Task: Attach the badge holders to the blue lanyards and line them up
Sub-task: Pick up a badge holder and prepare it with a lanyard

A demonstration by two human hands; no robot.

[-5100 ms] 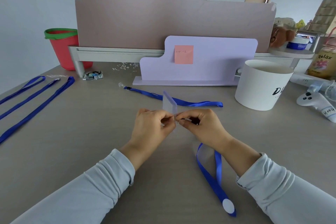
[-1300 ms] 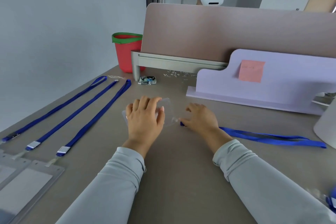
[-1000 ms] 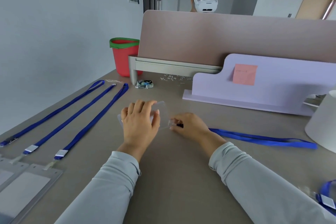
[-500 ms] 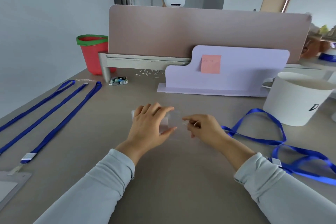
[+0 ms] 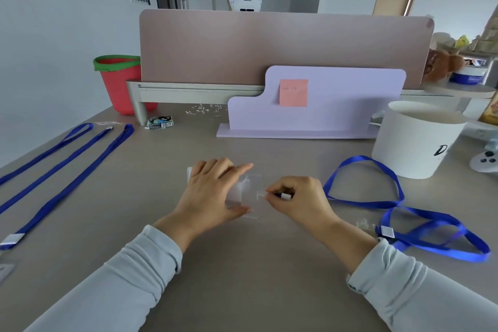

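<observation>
The left forearm [image 5: 129,277] and right forearm [image 5: 404,286], both in pale grey sleeves, reach in from the near edge and converge. The left grip [image 5: 213,197] lies palm down, fingers stretched flat toward the far right, thumb spread near. The right grip [image 5: 299,201], just beside it, is curled, thumb and forefinger pinching a lanyard clip [image 5: 286,196].

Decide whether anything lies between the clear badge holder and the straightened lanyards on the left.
Nothing visible does. The left hand presses the badge holder flat, the right hand pinches a lanyard clip beside it, and only bare table reaches the nearest straightened lanyard.
</observation>
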